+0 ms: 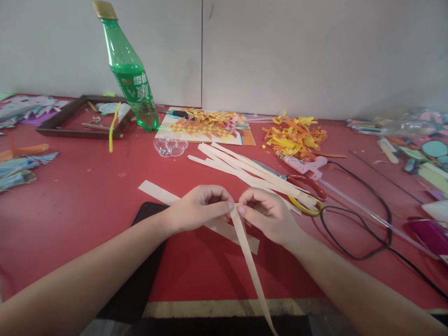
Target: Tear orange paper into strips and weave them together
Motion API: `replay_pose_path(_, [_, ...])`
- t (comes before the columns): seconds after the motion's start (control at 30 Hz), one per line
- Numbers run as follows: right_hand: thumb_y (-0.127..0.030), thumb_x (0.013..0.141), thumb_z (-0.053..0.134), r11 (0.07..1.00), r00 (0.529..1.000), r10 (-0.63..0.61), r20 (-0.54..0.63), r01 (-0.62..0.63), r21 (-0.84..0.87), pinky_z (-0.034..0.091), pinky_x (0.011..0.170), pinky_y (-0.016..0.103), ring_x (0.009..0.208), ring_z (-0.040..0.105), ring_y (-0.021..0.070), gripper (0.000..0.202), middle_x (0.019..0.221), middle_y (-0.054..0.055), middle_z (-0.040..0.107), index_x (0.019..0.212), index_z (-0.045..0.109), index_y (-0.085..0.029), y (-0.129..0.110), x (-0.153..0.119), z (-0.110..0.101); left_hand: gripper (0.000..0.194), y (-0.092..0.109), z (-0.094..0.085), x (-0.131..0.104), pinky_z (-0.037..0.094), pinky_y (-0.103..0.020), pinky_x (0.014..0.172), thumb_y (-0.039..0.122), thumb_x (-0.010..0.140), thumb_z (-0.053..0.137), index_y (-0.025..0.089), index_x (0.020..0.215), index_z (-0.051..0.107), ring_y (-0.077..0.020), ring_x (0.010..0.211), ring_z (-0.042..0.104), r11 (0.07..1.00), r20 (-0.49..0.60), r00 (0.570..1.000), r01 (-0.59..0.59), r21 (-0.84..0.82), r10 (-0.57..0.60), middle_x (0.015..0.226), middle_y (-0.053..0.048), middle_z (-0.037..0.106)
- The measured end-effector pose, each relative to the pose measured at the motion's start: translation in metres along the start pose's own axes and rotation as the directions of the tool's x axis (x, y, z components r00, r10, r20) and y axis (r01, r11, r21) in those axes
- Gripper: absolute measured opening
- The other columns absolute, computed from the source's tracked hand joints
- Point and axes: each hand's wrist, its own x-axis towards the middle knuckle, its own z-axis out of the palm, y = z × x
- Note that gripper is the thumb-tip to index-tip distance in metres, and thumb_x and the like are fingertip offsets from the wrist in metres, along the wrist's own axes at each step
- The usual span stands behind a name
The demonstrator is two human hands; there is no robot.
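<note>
Between thumb and fingers, my left hand (203, 207) pinches the upper end of a narrow cream paper strip (250, 261). The fingers of my right hand (268, 214) are closed on the same end, close beside the left fingertips. From there the strip hangs down past the table's front edge. Under my hands a wider pale paper strip (157, 191) lies slantwise on the red table (196, 275). Just beyond, a bundle of cut cream strips (241, 170) rests partly over scissors (308, 184) with red and yellow handles.
A pink glue gun (306, 165) with a black cord (371, 252) lies to the right. Orange and yellow paper scraps (296, 137) are heaped behind it. A green bottle (133, 79) stands by a dark frame (79, 134). A black phone-like slab (136, 275) lies under my left forearm.
</note>
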Motion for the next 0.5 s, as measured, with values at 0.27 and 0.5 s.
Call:
replay_pose_path(0.27, [-0.03,0.087,0.06,0.991,0.999,-0.04,-0.017,0.038,-0.125,0.037,0.045,0.023,0.051,0.047,0.01,0.02,0.063,0.0,0.057,0.072,0.057,-0.019,0.0007,-0.0017,0.0,0.014,0.0008,0.0009,0.0002,0.049,-0.024,0.071,0.026,0.086,0.061,0.016,0.078,0.061,-0.0116,0.072,0.064,0.999,0.016,1.0,-0.01,-0.049,0.011,0.076,0.0,0.068])
replay_pose_path(0.5, [-0.032,0.089,0.06,0.992,0.997,-0.069,-0.038,0.064,-0.107,0.041,0.049,0.024,0.055,0.051,0.0113,0.019,0.067,0.001,0.06,0.075,0.059,-0.019,-0.0001,-0.0025,-0.0007,0.011,-0.0008,-0.0018,0.0018,0.049,-0.024,0.075,0.025,0.085,0.062,0.015,0.08,0.063,-0.0106,0.072,0.062,0.998,0.001,1.0,-0.014,-0.066,0.014,0.075,0.001,0.064])
